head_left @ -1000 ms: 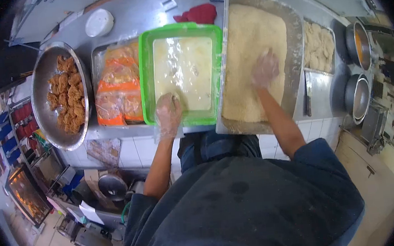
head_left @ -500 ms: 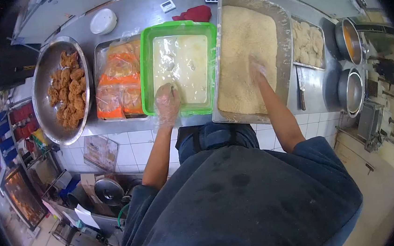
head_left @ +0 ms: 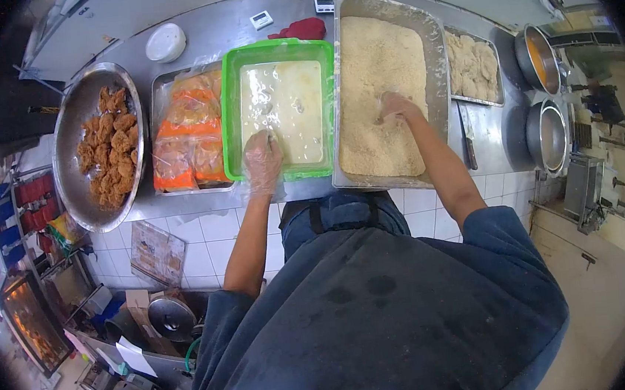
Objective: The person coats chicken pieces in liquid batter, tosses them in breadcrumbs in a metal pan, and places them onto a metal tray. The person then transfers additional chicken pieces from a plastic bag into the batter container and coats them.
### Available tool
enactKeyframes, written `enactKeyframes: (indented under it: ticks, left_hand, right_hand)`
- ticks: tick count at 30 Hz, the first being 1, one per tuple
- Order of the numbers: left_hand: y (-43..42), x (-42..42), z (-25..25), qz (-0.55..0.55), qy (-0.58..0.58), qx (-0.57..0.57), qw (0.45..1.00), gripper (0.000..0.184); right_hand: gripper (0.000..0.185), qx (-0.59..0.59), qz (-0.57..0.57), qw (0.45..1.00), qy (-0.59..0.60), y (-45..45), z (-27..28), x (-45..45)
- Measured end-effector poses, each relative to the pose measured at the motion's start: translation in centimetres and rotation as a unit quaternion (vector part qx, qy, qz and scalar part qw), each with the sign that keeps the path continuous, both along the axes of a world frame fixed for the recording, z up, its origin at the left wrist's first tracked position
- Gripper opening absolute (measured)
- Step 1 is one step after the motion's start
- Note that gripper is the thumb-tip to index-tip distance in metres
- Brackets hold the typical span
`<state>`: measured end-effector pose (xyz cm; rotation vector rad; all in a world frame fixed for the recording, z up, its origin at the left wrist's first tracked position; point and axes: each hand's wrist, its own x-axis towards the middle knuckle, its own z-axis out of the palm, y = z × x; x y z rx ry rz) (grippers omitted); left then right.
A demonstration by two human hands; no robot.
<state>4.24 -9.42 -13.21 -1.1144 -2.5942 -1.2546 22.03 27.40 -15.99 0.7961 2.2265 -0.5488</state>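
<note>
Where green tub [head_left: 306, 172] ends, gloved left hand [head_left: 262, 158]

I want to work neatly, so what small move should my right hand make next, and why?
I'd probably scoop up some pale powder: your right hand seems partly sunk in it, while your left hand is curled over the near edge of the green tub.
</note>
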Motion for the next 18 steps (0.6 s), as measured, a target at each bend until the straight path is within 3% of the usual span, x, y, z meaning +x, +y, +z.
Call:
enactKeyframes:
  ticks: [2, 7, 10, 14, 17, 18]
  left_hand:
    - [0.0, -0.2, 0.0, -0.012, -0.004, 0.001, 1.000, 0.008]
    - [-0.1, -0.1, -0.6, 0.002, 0.012, 0.004, 1.000, 0.009]
    - [-0.3, -0.2, -0.7, 0.014, 0.018, -0.009, 1.000, 0.011]
    - [-0.1, 0.0, -0.6, 0.029, 0.024, -0.013, 0.999, 0.013]
    - [-0.1, -0.2, -0.7, 0.016, 0.038, -0.031, 0.999, 0.014]
    - [-0.1, -0.2, -0.7, 0.019, 0.039, -0.035, 0.998, 0.014]
  right_hand:
    - [0.081, 0.014, 0.003, 1.000, -0.016, -0.1, 0.8, 0.5]
    - [0.050, -0.032, -0.036, 0.976, 0.212, -0.4, 0.3, 4.8]
    - [0.038, -0.058, -0.104, 0.932, 0.342, -0.9, 1.3, 7.1]
    - [0.041, -0.039, -0.189, 0.930, 0.312, -0.9, 5.5, 7.5]
    - [0.038, 0.098, -0.073, 0.879, 0.462, 0.3, 5.3, 8.6]
    - [0.040, 0.088, -0.087, 0.862, 0.491, 0.4, 5.9, 8.7]
